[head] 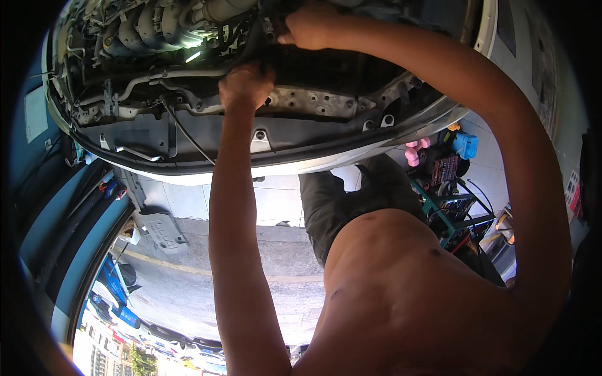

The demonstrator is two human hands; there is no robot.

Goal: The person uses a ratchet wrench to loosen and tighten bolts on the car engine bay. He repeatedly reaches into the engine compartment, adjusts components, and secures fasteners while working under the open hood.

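My left hand (247, 84) is curled at the front of an open car engine bay, just above the perforated metal crossmember (312, 101). A black hose (254, 37) runs down close to its knuckles; whether the fingers grip it is unclear. Farther in and to the right, my right hand (305, 28) reaches into the dark part of the bay, with its fingertips partly lost in shadow. The ribbed intake manifold (150, 26) lies to the left of both hands, and a lit lamp (193, 57) shines below it. A metal pipe (188, 74) leads towards my left hand.
The white front body edge (282, 168) curves before my legs. A thin rod (188, 134) slants across the black front panel (301, 134). On the floor lie a grey plastic cover (163, 230), pink dumbbells (414, 150), a blue container (465, 144) and a green-framed cart (447, 216) with tools.
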